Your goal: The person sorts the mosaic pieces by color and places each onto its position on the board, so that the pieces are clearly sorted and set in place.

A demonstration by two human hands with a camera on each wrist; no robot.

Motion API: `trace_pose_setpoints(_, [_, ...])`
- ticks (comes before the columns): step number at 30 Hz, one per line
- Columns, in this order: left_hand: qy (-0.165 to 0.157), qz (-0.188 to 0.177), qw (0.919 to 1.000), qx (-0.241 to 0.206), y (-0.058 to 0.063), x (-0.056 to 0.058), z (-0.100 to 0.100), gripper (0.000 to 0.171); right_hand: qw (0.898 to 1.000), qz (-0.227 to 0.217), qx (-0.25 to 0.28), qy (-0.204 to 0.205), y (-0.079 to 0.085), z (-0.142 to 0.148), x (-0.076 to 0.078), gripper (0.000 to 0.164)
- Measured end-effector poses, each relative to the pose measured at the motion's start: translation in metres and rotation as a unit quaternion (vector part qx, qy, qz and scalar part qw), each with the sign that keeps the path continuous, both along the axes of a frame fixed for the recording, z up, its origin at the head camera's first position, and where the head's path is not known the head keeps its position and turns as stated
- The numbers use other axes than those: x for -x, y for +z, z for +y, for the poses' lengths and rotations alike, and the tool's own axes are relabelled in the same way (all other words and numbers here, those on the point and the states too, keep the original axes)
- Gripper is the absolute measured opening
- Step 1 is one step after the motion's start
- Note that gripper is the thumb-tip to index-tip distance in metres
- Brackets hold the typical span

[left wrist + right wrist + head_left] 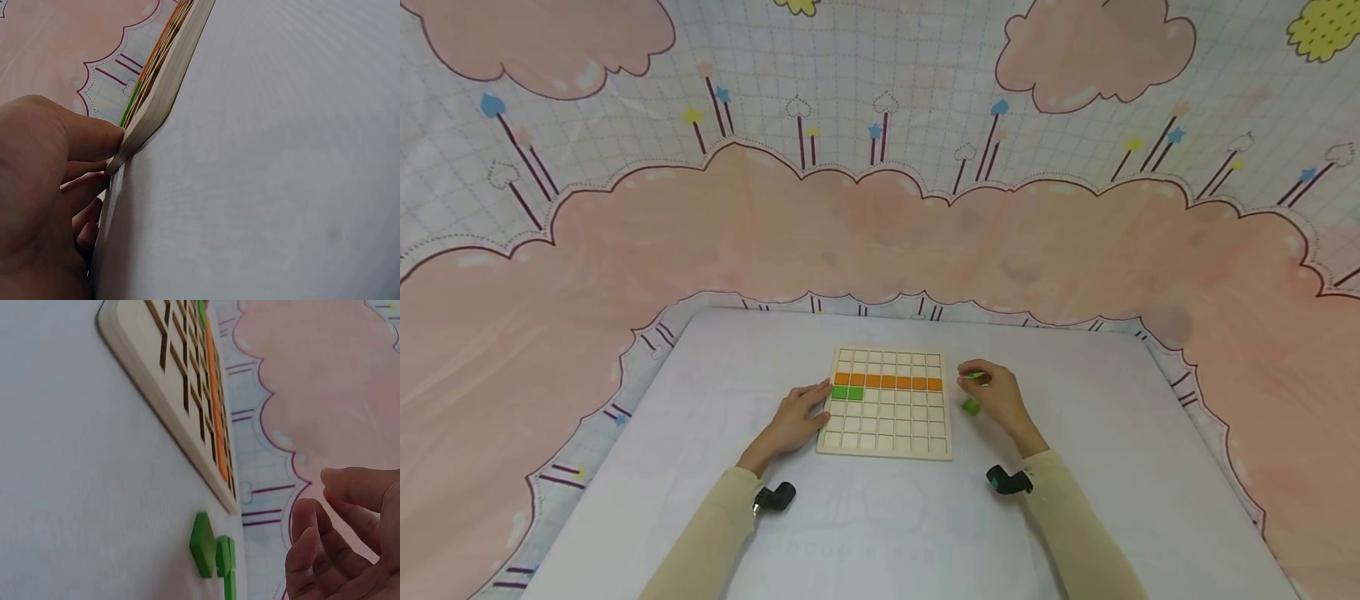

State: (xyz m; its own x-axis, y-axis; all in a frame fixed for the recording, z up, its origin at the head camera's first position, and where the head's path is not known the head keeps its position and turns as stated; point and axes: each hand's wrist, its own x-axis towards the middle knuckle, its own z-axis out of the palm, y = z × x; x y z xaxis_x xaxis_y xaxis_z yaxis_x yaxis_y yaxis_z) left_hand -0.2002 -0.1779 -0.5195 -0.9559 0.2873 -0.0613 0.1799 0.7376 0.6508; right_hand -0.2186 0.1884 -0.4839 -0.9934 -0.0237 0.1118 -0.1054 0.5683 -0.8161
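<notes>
A wooden grid board (887, 454) lies on the table, with a row of orange tiles (889, 382) across it. Two green tiles (847, 392) sit in squares just below that row's left end. My left hand (793, 417) rests at the board's left edge, and its thumb (94, 137) touches the side near the corner. Right of the board, my right hand (996, 396) hovers over loose green tiles (202, 545), thumb and fingers apart and loosely bent. In the right wrist view nothing shows between those fingers. One green tile (972, 406) lies just below the hand.
The white table (880, 533) reaches back to a patterned cloth (880, 233) with pink clouds. Small black cameras (775, 497) are strapped at both wrists, over light sleeves (707, 529).
</notes>
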Motion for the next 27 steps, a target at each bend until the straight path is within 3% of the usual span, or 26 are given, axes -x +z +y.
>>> trace_pose_setpoints(14, [-0.001, 0.000, 1.0000, -0.004, 0.000, 0.000, -0.001, 0.057, 0.999, -0.032, 0.006, -0.038, -0.006, 0.022, 0.008, 0.028])
trace_pose_setpoints(27, [-0.005, 0.006, 0.9999, -0.009, -0.002, 0.000, 0.000, 0.056, 0.991, -0.114, -0.011, -0.070, -0.019, 0.033, 0.020, 0.039])
